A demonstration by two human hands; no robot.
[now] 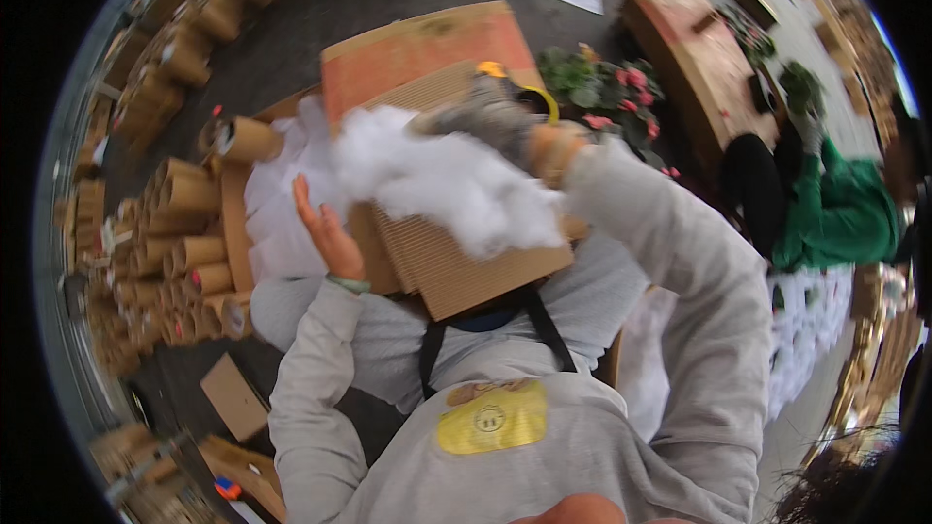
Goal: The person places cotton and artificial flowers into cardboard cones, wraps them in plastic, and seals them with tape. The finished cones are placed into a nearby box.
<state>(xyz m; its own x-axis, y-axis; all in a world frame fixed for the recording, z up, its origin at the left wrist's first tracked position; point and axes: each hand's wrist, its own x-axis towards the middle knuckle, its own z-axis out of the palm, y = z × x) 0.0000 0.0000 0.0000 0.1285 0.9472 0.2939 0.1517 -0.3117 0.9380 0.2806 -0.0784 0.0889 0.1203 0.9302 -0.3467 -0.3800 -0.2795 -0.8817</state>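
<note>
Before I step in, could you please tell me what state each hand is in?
Left hand: open, nothing visible in it.
Right hand: gloved and blurred, at the fluffy white material; whether it grips anything cannot be told.

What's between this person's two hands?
White fluff, over corrugated cardboard, lies between the left hand and the gloved right hand; the head view shows it.

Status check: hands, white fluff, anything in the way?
Left hand open, raised beside the white fluff. Right hand gloved, at fluff's upper edge, grip blurred. Fluff over corrugated cardboard. Possible obstruction: yellow-rimmed item beside right hand.
</note>
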